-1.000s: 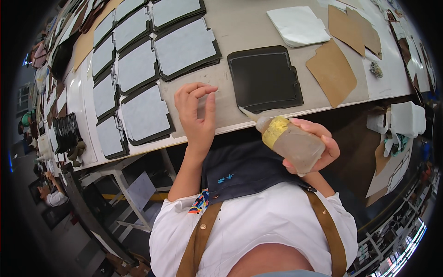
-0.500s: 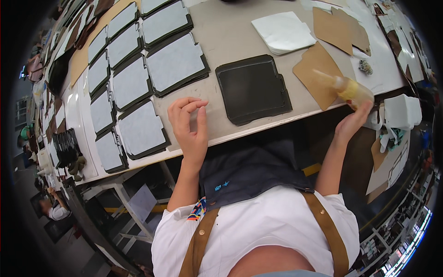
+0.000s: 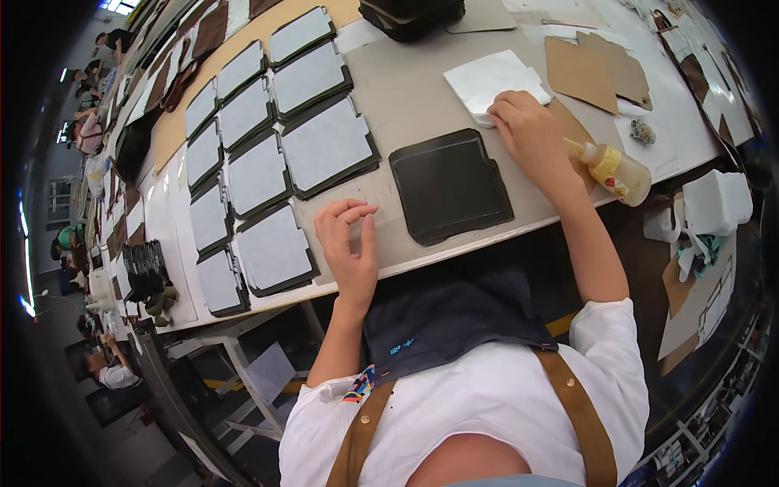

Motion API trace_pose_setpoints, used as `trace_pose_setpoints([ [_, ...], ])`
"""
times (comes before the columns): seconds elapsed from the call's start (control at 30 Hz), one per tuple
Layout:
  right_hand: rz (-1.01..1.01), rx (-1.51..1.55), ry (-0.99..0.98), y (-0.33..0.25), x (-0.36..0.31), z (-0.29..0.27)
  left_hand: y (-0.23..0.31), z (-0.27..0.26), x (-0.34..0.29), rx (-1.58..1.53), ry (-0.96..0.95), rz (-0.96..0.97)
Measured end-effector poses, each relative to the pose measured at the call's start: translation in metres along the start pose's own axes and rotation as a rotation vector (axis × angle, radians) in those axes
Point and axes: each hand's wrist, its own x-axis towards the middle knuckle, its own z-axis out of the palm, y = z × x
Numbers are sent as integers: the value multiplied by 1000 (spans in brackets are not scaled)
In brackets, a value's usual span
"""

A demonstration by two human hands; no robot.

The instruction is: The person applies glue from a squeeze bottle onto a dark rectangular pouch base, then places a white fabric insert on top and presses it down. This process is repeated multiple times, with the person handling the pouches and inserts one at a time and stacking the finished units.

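Note:
My left hand (image 3: 349,243) hovers by the table's front edge, fingers loosely curled and apart from the thumb, holding nothing. To its right lies a flat black panel (image 3: 451,188) with a raised border and a notched right side. Beyond the panel, my right hand (image 3: 527,134) is at the near corner of a stack of white sheets (image 3: 491,77), its bent fingers closed on the edge; how many sheets they pinch is hidden. A clear bottle (image 3: 623,174) with a yellow label and narrow nozzle leans at the table's right front edge, apart from my hands.
Rows of black panels topped with pale grey sheets (image 3: 329,150) cover the left of the table. Brown cardboard pieces (image 3: 580,73) lie at the right, one partly under my right forearm. A dark bundle (image 3: 412,18) sits at the back. White containers (image 3: 714,199) stand off the right edge.
My right hand has let go of the bottle, leaving it at the table edge, and moved left and away from me to the white sheets. My left hand keeps its pose; the view has shifted.

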Motion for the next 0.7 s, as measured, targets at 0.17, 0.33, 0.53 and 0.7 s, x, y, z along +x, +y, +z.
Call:
trace_pose_setpoints([
  [0.17, 124, 29, -1, -1, 8, -2, 26, 1, 36, -46, -77, 198],
  [0.33, 343, 362, 14, 1, 19, 0, 55, 42, 97, -57, -310, 428],
  [0.53, 653, 967, 452, 48, 30, -37, 41, 117, 139, 150, -487, 586],
  [0.7, 411, 1051, 1110, 62, 24, -99, 40, 120, 146, 188, -509, 584],
])
